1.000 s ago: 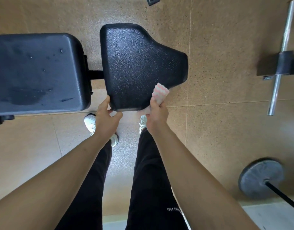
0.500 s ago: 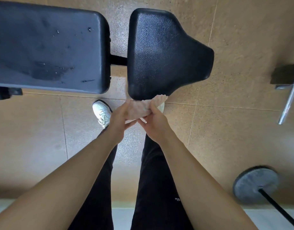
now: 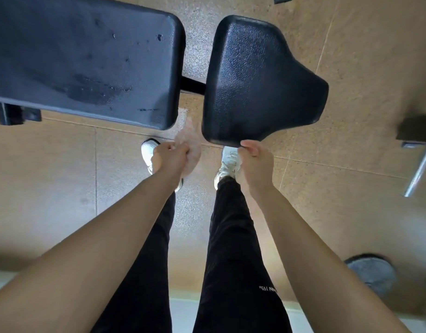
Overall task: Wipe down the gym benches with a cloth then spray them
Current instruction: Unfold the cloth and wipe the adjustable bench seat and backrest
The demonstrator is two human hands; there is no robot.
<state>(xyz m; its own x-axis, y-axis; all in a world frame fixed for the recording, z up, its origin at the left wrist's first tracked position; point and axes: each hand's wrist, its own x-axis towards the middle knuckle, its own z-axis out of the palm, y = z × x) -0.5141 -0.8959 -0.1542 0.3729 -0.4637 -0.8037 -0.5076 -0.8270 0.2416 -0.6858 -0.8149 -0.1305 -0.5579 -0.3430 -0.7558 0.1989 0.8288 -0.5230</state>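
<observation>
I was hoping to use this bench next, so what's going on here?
A person is standing over the bench and cleaning it. Their left hand grips a pale cloth, blurred in the picture, just below the gap between the two pads. Their right hand grips the near edge of the seat pad. The long pad beside it shows wet streaks and droplets. No spray bottle is in view.

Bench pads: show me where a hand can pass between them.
Free: the gap between back pad and seat pad, either side of the black frame bar. Crowded: its near mouth, where the left hand holds the cloth; the right hand grips the seat pad's near edge.
</observation>
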